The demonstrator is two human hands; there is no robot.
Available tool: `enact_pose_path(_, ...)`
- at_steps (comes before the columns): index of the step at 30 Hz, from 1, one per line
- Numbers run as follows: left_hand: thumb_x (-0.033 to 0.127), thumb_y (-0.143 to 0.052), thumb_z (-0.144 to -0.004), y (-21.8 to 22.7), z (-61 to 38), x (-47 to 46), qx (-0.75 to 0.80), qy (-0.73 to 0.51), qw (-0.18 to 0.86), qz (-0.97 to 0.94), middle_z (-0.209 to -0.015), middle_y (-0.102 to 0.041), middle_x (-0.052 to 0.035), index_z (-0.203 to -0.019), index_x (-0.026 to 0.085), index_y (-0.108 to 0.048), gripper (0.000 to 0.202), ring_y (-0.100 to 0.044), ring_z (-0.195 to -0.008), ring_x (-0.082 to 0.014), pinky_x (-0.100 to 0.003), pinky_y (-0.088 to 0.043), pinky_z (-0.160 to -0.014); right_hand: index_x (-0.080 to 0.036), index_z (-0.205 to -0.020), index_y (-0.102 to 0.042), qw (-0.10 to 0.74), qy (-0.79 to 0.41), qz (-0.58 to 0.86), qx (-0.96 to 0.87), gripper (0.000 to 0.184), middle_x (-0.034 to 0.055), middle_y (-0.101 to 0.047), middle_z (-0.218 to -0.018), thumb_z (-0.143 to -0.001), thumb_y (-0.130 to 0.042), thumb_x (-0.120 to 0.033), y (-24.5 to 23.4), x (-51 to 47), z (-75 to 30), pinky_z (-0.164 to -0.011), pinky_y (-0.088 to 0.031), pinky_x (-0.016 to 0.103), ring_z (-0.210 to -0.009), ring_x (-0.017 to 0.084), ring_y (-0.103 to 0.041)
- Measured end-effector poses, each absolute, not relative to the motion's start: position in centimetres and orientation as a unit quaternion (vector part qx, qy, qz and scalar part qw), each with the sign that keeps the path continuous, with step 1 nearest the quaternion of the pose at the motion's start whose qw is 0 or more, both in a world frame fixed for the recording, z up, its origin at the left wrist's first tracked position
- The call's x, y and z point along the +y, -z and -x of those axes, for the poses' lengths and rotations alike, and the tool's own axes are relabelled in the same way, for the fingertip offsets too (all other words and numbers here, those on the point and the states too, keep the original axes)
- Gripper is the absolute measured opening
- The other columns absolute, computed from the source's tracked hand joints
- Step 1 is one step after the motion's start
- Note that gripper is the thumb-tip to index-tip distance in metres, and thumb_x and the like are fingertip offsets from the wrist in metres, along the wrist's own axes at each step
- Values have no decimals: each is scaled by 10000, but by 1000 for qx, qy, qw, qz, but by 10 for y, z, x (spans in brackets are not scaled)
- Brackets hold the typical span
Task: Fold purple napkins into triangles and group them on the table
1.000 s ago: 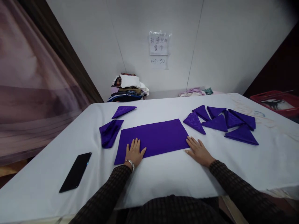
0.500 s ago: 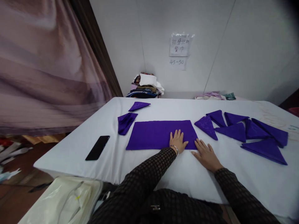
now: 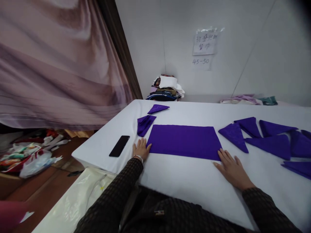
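Observation:
A purple cloth napkin [image 3: 184, 140], folded into a wide rectangle, lies flat on the white-covered table [image 3: 179, 174] in front of me. At its near left corner rests my left hand [image 3: 141, 149], fingers stretched out and a bracelet on the wrist. My right hand [image 3: 232, 170] lies flat by the near right corner, its fingertips touching the napkin's edge. Both hands are open and grip nothing. Beyond the left hand are a folded purple napkin [image 3: 145, 125] and a smaller purple triangle [image 3: 157, 108]. Several purple napkins folded into triangles [image 3: 269, 145] lie to the right.
A black phone [image 3: 119, 146] lies near the table's left edge. At the back stands a pile of folded clothes [image 3: 166, 89], below a handwritten sign [image 3: 204, 42] on the wall. A pinkish curtain [image 3: 60, 64] hangs at the left, with bags [image 3: 36, 161] on the floor.
My left hand has slid left across the napkin, from its right part to its near left corner. My right hand stays by the right corner. The view has turned left.

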State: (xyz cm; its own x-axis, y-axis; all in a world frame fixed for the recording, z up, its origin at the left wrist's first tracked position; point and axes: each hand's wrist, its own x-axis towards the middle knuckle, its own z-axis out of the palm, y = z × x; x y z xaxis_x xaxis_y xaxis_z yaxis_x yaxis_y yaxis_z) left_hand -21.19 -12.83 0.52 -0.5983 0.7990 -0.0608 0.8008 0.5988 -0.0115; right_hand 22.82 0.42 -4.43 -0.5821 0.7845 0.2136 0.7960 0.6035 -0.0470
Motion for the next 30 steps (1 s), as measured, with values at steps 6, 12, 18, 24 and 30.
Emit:
enact_pose_path(6, 450, -245, -914, -13, 208, -125, 897, -1, 36, -440, -1515, -199, -112, -1419, 132, -265, 597, -169, -1391, -269, -552, -177, -1085, -134, -1403, -331, 71, -1, 460, -885, 698, 119, -322, -1466, -874, -210, -573, 50, 10, -236, -1058, -225, 545, -1369, 277, -220)
enact_pose_path(12, 452, -284, -908, -20, 170, -91, 822, -62, 37, -565, -1508, -233, -93, -1406, 159, -308, 578, -182, -1389, -239, -508, -152, -1110, -169, -1407, -335, 85, -19, 438, -895, 719, 112, -289, -1482, -859, -236, -624, 8, 11, -182, -1079, -168, 546, -1382, 286, -171)
enact_pose_path(18, 546, -240, -891, -8, 145, -63, 771, -68, 46, -631, -1508, -238, -85, -1409, 152, -309, 654, -156, -1395, -237, -504, -113, -1122, -181, -1411, -340, 65, -92, 316, -942, 701, 112, -279, -1484, -880, -233, -626, -12, 0, -66, -1098, -146, 506, -1381, 258, -186)
enact_pose_path(24, 612, -163, -874, 4, 154, -66, 781, -75, 61, -617, -1508, -243, -69, -1416, 158, -295, 720, -135, -1400, -229, -484, -102, -1131, -200, -1412, -335, 39, -88, 340, -936, 680, 86, -288, -1482, -884, -234, -616, 15, 27, -86, -1101, -153, 493, -1379, 240, -197)
enact_pose_path(30, 618, -188, -868, -6, 156, -65, 787, -73, 108, -603, -1508, -244, -79, -1409, 165, -306, 716, -138, -1400, -232, -480, -99, -1130, -129, -1392, -355, 45, -31, 474, -879, 726, 134, -314, -1466, -873, -181, -605, 34, 73, -178, -1066, -216, 539, -1365, 278, -233)
